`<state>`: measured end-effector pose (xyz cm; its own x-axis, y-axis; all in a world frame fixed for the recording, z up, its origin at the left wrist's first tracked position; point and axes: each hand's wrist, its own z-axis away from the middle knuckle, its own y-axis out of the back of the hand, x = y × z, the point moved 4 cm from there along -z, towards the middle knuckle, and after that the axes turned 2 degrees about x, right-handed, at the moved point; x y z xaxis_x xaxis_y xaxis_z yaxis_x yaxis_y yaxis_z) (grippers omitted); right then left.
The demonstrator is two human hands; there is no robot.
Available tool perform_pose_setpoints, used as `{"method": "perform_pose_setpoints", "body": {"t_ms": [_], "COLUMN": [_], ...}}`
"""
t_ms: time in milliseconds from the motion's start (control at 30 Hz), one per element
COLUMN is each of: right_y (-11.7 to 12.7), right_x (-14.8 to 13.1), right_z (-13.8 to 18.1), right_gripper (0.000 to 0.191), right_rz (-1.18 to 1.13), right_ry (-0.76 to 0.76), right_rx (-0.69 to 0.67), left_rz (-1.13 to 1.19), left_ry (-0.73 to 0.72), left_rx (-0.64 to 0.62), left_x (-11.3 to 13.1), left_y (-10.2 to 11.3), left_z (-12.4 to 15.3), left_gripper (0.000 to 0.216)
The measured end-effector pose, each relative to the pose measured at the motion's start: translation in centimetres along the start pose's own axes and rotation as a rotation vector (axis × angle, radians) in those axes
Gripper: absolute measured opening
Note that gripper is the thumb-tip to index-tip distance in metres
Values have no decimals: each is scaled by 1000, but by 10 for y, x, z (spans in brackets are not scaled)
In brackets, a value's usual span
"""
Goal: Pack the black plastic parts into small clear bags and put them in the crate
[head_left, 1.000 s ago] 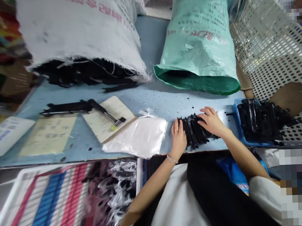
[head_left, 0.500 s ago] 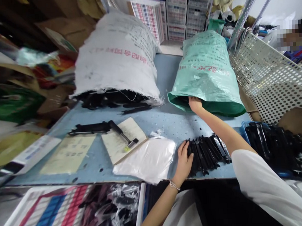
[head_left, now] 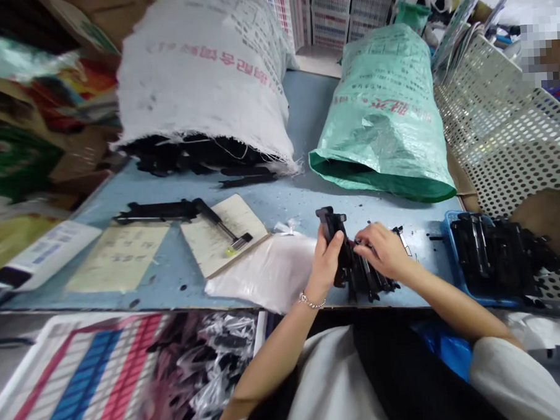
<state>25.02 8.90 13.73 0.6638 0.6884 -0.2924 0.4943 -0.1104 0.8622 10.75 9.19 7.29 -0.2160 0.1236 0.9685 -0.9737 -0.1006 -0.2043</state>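
My left hand (head_left: 326, 257) is wrapped round a black plastic part (head_left: 332, 223), whose clip-like end sticks up above the thumb. Close to its right side, my right hand (head_left: 381, 249) has its fingers curled together; whatever they pinch is too small or hidden to name. Beneath both hands lie several slim black plastic parts (head_left: 371, 280) in a row at the table's front edge. Behind them, the green woven sack (head_left: 387, 112) lies with its mouth facing me, its inside dark.
A white woven sack (head_left: 204, 71) spills black parts at the back left. Left of my hands are a white plastic bag (head_left: 264, 275), a notepad (head_left: 216, 237) with a black-handled tool (head_left: 220, 228), and a paper sheet (head_left: 119, 257). A blue basket (head_left: 448, 246) of black parts stands right.
My right hand has come out of the green sack to the row of parts. My left hand has lifted off the row and now grips a black part. The view has tilted down.
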Motion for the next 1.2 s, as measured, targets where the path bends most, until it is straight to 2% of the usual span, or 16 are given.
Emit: {"method": "perform_pose_setpoints", "body": {"t_ms": [67, 100, 167, 233, 300, 400, 467, 500, 633, 700, 767, 833, 933, 1033, 1133, 1200], "right_y": [9, 9, 3, -6, -12, -17, -19, -22, -41, -49, -49, -41, -25, -16, -6, -6], "right_x": [10, 15, 25, 31, 34, 34, 26, 18, -26, -36, -29, -4, 44, 74, 63, 32], "right_z": [-5, -8, -13, -16, -18, -13, -2, 7, 52, 71, 85, 97, 117, 129, 120, 108], "right_gripper": [30, 30, 27, 29, 34, 40, 42, 42, 36, 33, 29, 22, 35, 41, 41, 44], "right_rz": [159, 235, 316, 304, 227, 89, 25, 9, 27, 47, 76, 154, 303, 369, 322, 78], "right_ry": [56, 116, 256, 354, 353, 192, 92, 88, 253, 252, 124, -109, -463, -644, -709, -695], "right_rx": [104, 107, 47, -13, -38, -44, -44, -47, -55, -71, -96, -98, -120, -181, -45, 38], "left_rz": [-44, -47, -40, -38, -38, -32, -30, -31, -7, 2, -27, -61, -22, 98, 240, 303], "left_ry": [-19, 0, 88, 157, 168, 161, 176, 185, 278, 310, 313, 354, 432, 406, 439, 428], "left_rx": [-46, -81, -154, -177, -165, -110, -51, -20, -17, -21, 16, 29, 16, 48, 78, 90], "left_x": [8, 10, 10, 9, 9, 8, 5, 5, -4, -13, -24, -39, -63, -74, -74, -68], "left_y": [0, 0, -2, -3, -3, 1, 7, 9, 14, 17, 23, 28, 28, 21, 13, 9], "left_z": [12, 19, 30, 37, 38, 30, 24, 22, 19, 19, 19, 19, 18, 14, 15, 23], "left_gripper": [57, 59, 63, 66, 67, 64, 58, 55, 52, 53, 53, 54, 55, 54, 51, 50]}}
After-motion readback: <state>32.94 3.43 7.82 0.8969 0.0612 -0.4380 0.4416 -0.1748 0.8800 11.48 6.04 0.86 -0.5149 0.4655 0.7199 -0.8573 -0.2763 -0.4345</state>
